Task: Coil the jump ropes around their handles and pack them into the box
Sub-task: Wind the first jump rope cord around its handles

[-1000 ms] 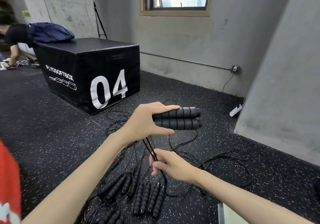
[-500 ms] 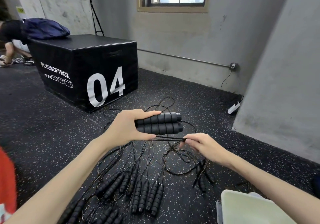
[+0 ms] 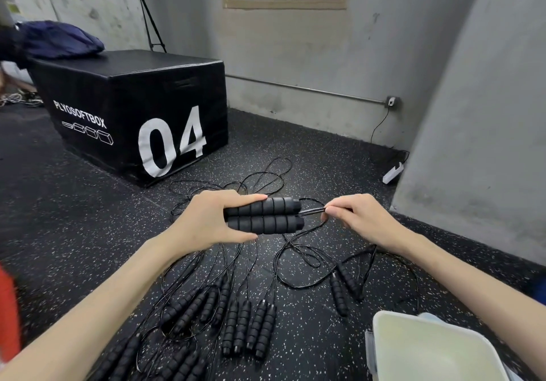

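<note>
Head view: the left hand (image 3: 206, 221) grips 2 black foam handles (image 3: 266, 216) held side by side, level above the floor (image 3: 74, 218). The right hand (image 3: 357, 221) pinches the thin black rope (image 3: 313, 210) just beyond the handle ends. More jump ropes (image 3: 248, 327) lie on the floor below, cords tangled. A pale plastic box (image 3: 428, 351) sits at the lower right. A black plyo box (image 3: 133, 109) marked 04 stands behind.
</note>
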